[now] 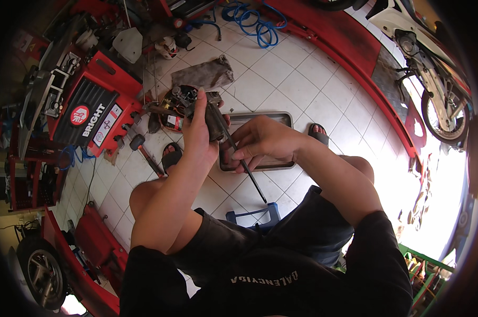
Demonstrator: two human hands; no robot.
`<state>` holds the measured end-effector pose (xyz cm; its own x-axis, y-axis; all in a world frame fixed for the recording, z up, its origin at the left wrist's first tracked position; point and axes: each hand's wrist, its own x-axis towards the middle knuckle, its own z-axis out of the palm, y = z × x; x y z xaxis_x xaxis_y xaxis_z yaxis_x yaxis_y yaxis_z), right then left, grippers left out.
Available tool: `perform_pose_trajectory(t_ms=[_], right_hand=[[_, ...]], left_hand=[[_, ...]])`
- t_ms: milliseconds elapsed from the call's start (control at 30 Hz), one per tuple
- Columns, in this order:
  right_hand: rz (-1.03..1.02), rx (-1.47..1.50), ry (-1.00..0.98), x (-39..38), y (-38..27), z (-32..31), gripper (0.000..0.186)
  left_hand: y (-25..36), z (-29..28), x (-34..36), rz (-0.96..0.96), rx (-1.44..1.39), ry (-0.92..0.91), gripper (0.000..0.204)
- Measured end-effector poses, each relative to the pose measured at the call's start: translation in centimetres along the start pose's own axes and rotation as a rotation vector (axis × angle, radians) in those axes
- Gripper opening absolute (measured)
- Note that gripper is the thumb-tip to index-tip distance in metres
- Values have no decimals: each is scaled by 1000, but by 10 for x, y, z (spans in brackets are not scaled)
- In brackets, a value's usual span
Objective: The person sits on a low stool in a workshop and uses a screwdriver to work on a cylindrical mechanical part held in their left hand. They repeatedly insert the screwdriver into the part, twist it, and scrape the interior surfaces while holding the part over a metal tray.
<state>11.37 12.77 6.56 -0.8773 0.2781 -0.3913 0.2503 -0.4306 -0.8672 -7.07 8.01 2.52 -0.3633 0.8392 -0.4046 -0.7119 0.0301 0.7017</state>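
Note:
My left hand [199, 127] is closed around a dark, greasy metal mechanical part [214, 122] with a rounded body, held up in front of me. Its thumb points upward along the near side, and some fingertips show on the far side. A long, thin dark rod [253, 181] slants from the part's lower end down toward me. I cannot tell whether it is fixed to the part. My right hand [265, 140] pinches this rod between thumb and curled fingers, just below the part. Under my right hand a shallow metal tray [257, 115] lies on the floor.
A blue stool or handle-like frame [273, 212] stands between my legs. To the left are a red machine [99, 103] and a hammer [146, 156]. A dirty cloth [204, 72], a blue coiled hose [249, 24], a red lift platform [334, 47] and a motorcycle [434, 79] lie beyond.

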Motion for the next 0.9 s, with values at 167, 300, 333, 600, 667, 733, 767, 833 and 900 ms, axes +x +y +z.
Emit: perform_pose_trajectory(t_ms=[167,300,333,600,667,733,767,833,900], right_hand=[[16,-152,110,2,0,1,38],[-15,-350,128,4,-1,5,34],[-32,-364,116,6,0,6,36],[-33,224,-108,2,0,3,48],[-6,122,-20,2,-1,0,47],[24,19,45,3,-3,-2,47],[41,-34,66,4,-6,-2,48],[44,-134,71,6,-3,-2,47],[18,-227,40,10,5,-6,46]], left_hand=[[3,5,-6,-23,74,-19,40],[3,7,-7,-33,70,-15,42],[2,7,-7,-34,74,-11,43],[5,6,-1,-75,120,8,50],[4,7,-2,-57,109,10,48],[5,9,-3,-33,84,12,46],[4,7,-3,-34,79,0,45],[4,7,-3,-36,68,-28,43],[4,10,-5,-50,78,-22,44]])
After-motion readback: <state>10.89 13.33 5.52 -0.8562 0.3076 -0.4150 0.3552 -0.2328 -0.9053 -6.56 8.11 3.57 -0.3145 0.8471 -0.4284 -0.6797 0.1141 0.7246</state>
